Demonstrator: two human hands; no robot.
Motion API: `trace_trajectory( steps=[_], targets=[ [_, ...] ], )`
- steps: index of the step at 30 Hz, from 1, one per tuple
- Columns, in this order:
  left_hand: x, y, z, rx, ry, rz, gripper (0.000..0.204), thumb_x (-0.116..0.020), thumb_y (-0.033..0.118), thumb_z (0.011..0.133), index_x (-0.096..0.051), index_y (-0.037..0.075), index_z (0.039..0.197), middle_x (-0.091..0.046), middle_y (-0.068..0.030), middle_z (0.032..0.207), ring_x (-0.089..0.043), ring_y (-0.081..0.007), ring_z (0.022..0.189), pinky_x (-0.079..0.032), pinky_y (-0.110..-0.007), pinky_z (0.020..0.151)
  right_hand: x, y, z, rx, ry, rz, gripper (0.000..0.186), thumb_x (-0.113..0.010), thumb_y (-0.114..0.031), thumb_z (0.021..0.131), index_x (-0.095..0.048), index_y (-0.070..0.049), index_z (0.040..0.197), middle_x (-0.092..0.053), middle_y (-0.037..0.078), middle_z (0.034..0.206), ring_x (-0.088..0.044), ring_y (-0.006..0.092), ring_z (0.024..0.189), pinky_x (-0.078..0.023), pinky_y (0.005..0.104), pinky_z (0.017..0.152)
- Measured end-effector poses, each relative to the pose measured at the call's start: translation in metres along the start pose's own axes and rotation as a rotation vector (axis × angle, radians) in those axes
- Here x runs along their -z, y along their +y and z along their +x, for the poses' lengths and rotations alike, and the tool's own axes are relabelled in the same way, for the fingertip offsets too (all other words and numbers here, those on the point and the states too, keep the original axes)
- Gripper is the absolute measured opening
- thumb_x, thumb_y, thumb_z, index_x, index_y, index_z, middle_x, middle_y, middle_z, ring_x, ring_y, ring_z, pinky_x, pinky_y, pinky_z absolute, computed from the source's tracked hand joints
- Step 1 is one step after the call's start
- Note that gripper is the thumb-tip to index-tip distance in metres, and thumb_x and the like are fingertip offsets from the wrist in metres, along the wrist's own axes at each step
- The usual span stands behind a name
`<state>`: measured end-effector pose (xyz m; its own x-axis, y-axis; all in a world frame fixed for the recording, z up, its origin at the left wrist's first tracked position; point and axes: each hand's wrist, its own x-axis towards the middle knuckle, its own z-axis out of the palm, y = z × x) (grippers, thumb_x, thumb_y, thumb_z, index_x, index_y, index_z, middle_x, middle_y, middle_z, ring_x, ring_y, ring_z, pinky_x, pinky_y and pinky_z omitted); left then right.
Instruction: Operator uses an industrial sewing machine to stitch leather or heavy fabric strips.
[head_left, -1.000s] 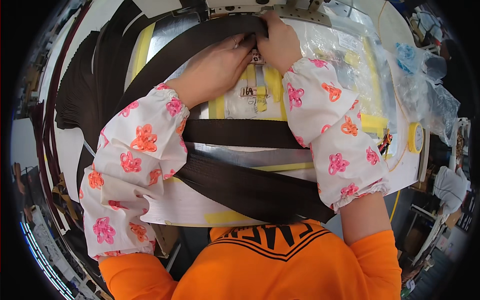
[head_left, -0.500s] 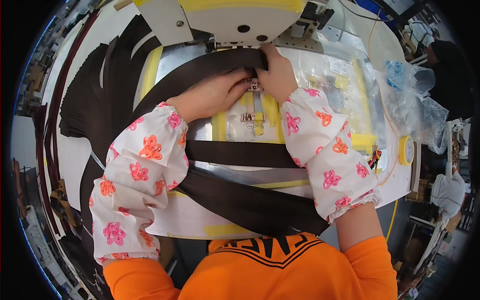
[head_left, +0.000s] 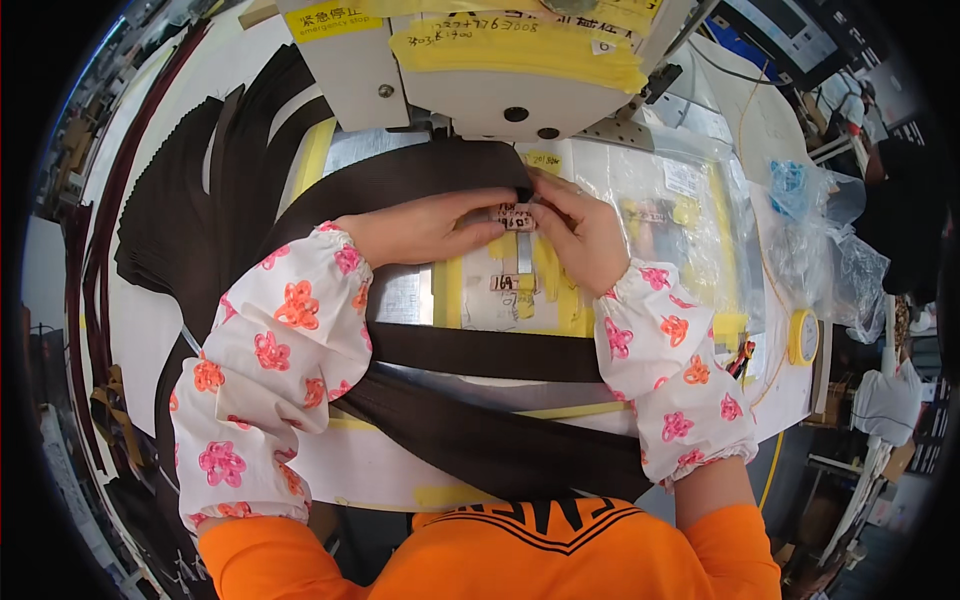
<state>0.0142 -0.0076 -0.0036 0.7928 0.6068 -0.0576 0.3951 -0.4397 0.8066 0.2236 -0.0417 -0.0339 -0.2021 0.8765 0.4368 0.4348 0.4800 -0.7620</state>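
Note:
A wide, dark brown webbing strap [head_left: 400, 172] arches from the left to a folded end near the middle of the work plate. My right hand [head_left: 585, 235] pinches that end between thumb and fingers. Along the strap's near edge lies my left hand [head_left: 425, 228], its thumb apart from the index finger and its other fingers partly hidden by the strap; it seems to hold the strap from below. Between the hands shows a clear template [head_left: 478, 290] edged with yellow tape, bearing small pink labels. The white head of a sewing machine [head_left: 470, 105] stands just beyond.
More dark strapping fans out in a stack [head_left: 170, 200] at left. Two strap lengths [head_left: 480, 352] cross the near table edge. At right are a yellow tape roll [head_left: 803, 337], clear plastic bags [head_left: 835, 230] and small coloured-handled snips [head_left: 742, 360]. A control screen [head_left: 790, 35] stands far right.
Both hands and the strap end have come toward me, away from the machine head. My right hand has also shifted slightly right. The whole view has tilted, showing more of the machine.

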Motion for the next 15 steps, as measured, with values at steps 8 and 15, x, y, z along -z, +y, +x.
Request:
trace_trajectory(
  steps=[8,15],
  targets=[
    [0.000,-0.006,0.008,-0.094,0.179,0.303,0.033,-0.049,0.023,0.092,-0.051,0.005,0.120,-0.060,-0.0155,0.105,-0.059,-0.0260,0.094,-0.046,-0.032,0.081,-0.010,-0.014,0.012,-0.018,0.118,-0.152,0.009,-0.059,-0.001,0.074,-0.057,0.004,0.081,-0.056,0.016,0.078,-0.057,0.0322,0.065,-0.046,0.0356,0.057],
    [-0.004,-0.004,-0.003,-0.064,0.102,0.137,0.032,-0.045,0.017,0.093,-0.048,0.004,0.122,-0.057,-0.0161,0.113,-0.056,-0.0284,0.101,-0.043,-0.032,0.087,-0.008,-0.011,0.012,0.028,0.064,-0.174,0.014,-0.064,-0.006,0.074,-0.057,0.003,0.083,-0.057,0.015,0.077,-0.056,0.0293,0.061,-0.044,0.0343,0.055]
  ],
)
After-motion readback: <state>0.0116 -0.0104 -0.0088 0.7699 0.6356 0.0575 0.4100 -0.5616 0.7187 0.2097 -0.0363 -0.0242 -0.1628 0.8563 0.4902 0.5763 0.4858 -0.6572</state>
